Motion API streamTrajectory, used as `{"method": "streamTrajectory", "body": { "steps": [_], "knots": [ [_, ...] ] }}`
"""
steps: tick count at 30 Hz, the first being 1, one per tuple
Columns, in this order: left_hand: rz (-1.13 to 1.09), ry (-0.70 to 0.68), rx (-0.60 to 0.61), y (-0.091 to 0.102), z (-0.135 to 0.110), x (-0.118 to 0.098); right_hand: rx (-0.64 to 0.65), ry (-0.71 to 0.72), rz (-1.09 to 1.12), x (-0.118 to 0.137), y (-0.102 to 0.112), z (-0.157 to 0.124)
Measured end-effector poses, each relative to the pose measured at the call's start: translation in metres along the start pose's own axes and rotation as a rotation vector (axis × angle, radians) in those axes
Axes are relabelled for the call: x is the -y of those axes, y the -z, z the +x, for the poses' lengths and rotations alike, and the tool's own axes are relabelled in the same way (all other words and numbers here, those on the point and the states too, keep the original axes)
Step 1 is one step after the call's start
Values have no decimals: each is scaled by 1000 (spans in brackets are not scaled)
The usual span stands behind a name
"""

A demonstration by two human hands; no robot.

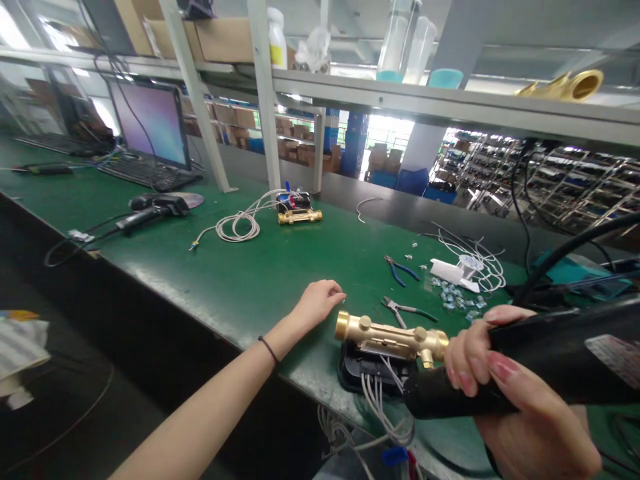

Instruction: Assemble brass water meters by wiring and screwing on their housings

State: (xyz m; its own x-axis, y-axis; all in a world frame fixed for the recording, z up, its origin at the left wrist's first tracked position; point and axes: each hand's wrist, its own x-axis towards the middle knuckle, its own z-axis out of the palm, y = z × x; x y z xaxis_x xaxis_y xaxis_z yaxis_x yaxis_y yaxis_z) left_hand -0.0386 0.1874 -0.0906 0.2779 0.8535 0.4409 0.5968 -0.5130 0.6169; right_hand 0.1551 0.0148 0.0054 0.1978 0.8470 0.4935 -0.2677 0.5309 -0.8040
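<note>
My right hand (500, 387) is wrapped round a thick black power tool (550, 353) held close to the camera at lower right. Its tip sits at the right end of a brass pipe fitting (390, 337), which lies across a black housing (355, 373) with white wires (385, 413) hanging off the bench edge. My left hand (320, 300) reaches over the green bench (240, 273), fingers curled and pinched at the mat just left of the fitting; what they pinch is too small to make out.
Two pliers (400, 270) (407, 310), small clips (457, 300) and white wires (473, 263) lie beyond the fitting. A second brass fitting (299, 215) with coiled cable (240, 223) sits mid-bench. A scanner (150, 210), monitor (150, 123) and keyboard stand at left. A shelf (400, 100) runs overhead.
</note>
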Motion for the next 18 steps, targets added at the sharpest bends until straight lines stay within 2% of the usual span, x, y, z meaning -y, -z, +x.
{"method": "streamTrajectory", "body": {
  "steps": [7, 11, 15, 17, 18],
  "knots": [
    [26, 71, 109, -20, 7, -7, -38, -14, -5, 5, -5, -4],
    [33, 79, 109, -13, 1, -3, -53, -30, -6, 7, -2, -7],
    [35, 128, -13, 19, -42, -10, -85, -24, 16, 11, 4, -7],
    [-4, 159, -100, 34, -73, -24, -105, -27, 25, 12, 5, -5],
    [-108, 197, -142, 37, -88, -33, -111, -22, 25, 12, 5, -4]
  ]
}}
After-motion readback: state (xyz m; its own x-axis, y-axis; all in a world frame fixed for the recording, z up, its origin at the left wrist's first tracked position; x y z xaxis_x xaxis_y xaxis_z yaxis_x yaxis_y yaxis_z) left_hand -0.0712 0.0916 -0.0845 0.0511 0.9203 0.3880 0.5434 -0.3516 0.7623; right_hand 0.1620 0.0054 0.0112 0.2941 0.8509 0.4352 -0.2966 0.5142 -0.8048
